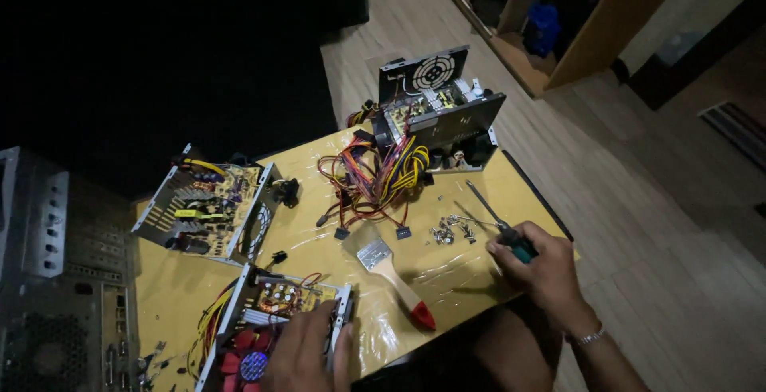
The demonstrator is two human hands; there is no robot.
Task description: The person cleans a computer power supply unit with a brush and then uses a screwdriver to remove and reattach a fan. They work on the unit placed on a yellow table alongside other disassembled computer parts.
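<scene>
A yellow tabletop under clear plastic film (pixel 471 272) fills the middle, its right edge dropping to bare wooden floor (pixel 638 200). At the far edge stands an opened grey metal power supply with coloured wire bundles (pixel 435 113); a second lies left (pixel 207 208). The left hand (pixel 307 356) lies flat, fingers spread, on a third with a red fan (pixel 275 320) at the near edge. The right hand (pixel 542 268) grips a green-handled screwdriver (pixel 495 220) beside loose screws (pixel 451 231). A wooden brush with a red tip (pixel 395 276) lies in open space between
</scene>
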